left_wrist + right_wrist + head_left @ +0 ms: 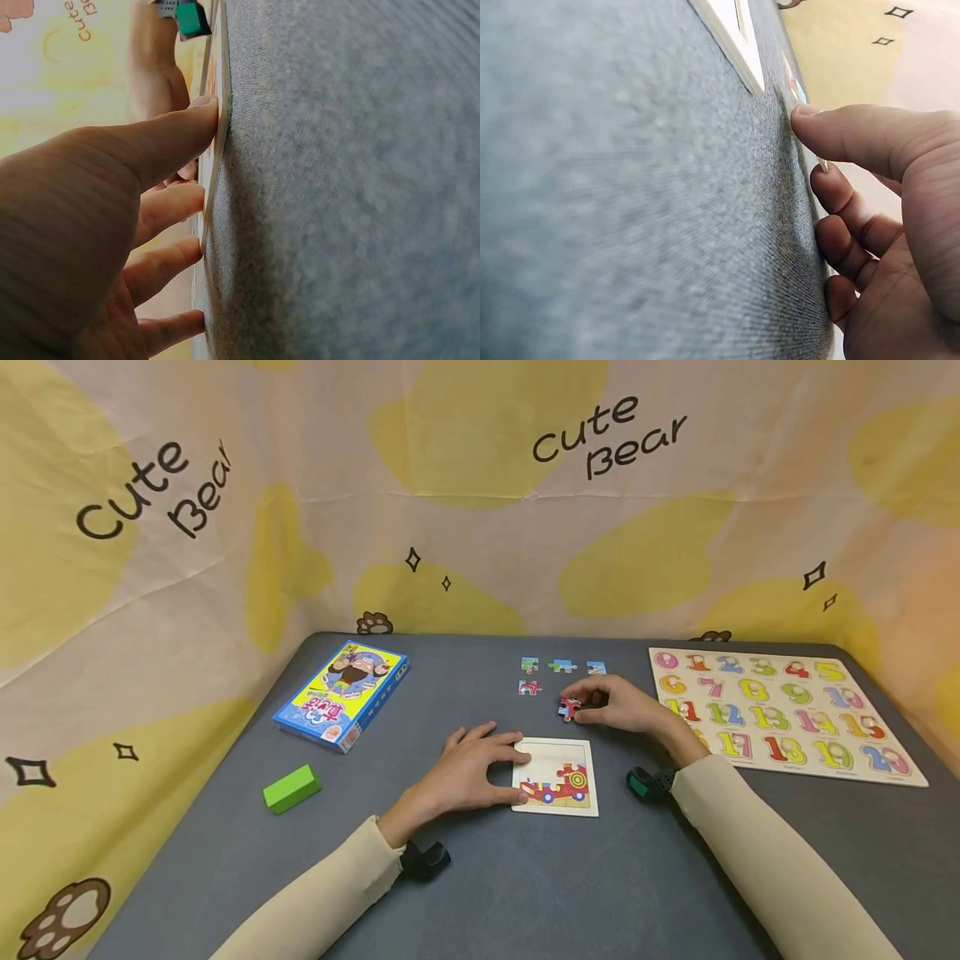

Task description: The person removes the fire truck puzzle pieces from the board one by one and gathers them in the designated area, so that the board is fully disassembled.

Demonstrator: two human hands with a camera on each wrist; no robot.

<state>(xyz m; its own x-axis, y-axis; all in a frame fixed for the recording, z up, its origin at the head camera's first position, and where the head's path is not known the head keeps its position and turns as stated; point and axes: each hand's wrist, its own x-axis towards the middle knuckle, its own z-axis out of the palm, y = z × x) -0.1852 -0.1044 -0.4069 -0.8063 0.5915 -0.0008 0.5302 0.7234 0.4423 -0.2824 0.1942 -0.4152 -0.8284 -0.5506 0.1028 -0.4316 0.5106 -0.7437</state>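
Across the grey surface [480, 902], in the head view, a puzzle piece [569, 710] is being held beyond the far edge of the puzzle board [551, 752], left of the right grip [618, 703]. From the left wrist, the puzzle board is being touched by the left grip [142, 225], spread apart; from the right wrist, the puzzle piece is being pinched.

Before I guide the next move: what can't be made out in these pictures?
- Head view: lower-left part of the number board, behind the right arm.
- Head view: part of the puzzle tray's left edge, under the left hand.
- Head view: fine detail on the four loose pieces, too small.
- Right wrist view: the held piece's picture, nearly edge-on and partly covered by the right hand.
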